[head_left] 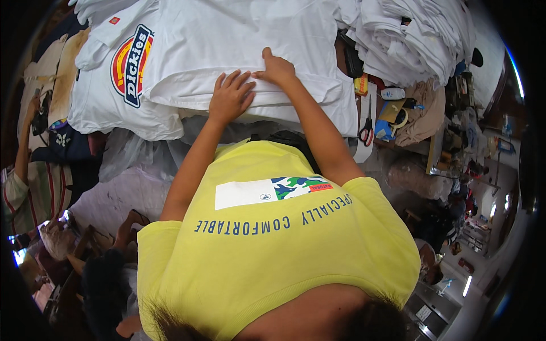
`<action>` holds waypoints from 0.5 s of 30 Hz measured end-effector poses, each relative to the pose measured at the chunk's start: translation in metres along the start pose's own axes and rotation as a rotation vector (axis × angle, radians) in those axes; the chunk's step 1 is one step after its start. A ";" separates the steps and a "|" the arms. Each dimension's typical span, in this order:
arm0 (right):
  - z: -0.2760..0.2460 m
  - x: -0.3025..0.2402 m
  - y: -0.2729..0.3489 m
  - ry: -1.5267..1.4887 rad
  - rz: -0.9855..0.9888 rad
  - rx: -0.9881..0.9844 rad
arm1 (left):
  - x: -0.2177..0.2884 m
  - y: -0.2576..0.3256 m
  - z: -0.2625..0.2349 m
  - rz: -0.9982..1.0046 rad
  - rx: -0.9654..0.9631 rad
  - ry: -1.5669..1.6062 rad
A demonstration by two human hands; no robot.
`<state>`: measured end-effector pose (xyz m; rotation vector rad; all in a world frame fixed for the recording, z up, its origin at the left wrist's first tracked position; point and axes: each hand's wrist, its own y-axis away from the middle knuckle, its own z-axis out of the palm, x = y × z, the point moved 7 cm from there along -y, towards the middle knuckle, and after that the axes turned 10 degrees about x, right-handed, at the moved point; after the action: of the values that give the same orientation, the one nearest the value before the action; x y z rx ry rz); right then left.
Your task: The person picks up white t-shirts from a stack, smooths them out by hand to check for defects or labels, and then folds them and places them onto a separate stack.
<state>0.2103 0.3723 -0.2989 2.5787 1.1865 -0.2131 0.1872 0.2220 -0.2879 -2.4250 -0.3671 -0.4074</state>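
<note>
Here, left hand (229,96) and right hand (277,68) flat, grip wide, pressing white folded shirt (227,40) beneath

Yellow short-sleeved shirt (273,250) with blue lettering, bare forearms.

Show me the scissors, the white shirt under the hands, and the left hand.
scissors (365,132), head view, red handles.
white shirt (227,40), head view, flat middle of the fabric.
left hand (229,96), head view, back of hand.

The white shirt (239,40) is hemmed by a printed shirt (114,85) left, scissors (365,128) and a stacked pile (415,40) right.
</note>
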 end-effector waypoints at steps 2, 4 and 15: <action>0.011 0.023 -0.007 -0.171 -0.029 -0.047 | 0.002 -0.002 0.002 0.001 -0.001 0.007; 0.017 0.027 -0.008 -0.252 -0.008 -0.065 | 0.001 -0.002 0.002 0.000 0.000 0.008; 0.020 0.021 0.000 -0.197 0.188 -0.042 | -0.001 0.000 0.002 -0.004 0.002 0.011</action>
<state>0.2242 0.3809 -0.3227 2.5438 0.8648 -0.3858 0.1867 0.2231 -0.2900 -2.4192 -0.3672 -0.4219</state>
